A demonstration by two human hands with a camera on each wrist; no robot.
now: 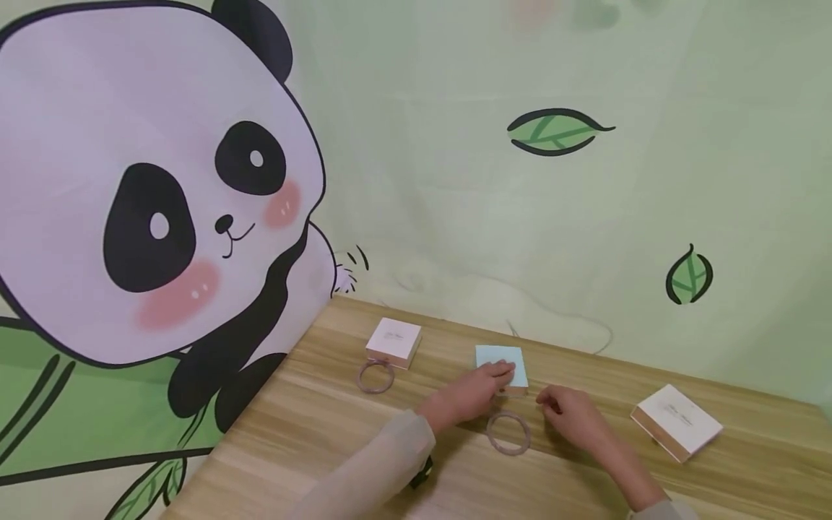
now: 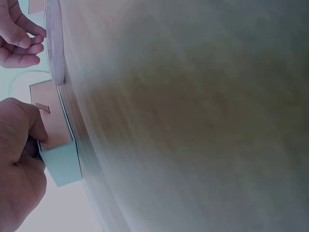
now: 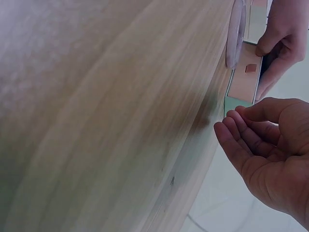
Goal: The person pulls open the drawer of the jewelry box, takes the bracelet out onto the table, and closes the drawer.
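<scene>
A small box with a light blue lid (image 1: 489, 354) and a pinkish-brown front stands near the back of the wooden table. My left hand (image 1: 473, 392) holds it, fingers across the lid and thumb against the front face (image 2: 54, 116). A small tab (image 3: 251, 68) sticks out of that front. To the right of the box my right hand (image 1: 572, 413) hovers with loosely curled fingers and nothing in them; in the right wrist view its fingertips (image 3: 219, 126) are near the box's end. In front of the box lies a pale purple ring-shaped bangle (image 1: 509, 433).
A white-lidded box (image 1: 393, 334) stands at the back left, with another bangle (image 1: 375, 377) before it. A second white-lidded box (image 1: 677, 422) sits at the right, turned askew. A dark object (image 1: 422, 473) is partly hidden by my left sleeve. A panda-printed cloth (image 1: 416, 159) hangs behind the table.
</scene>
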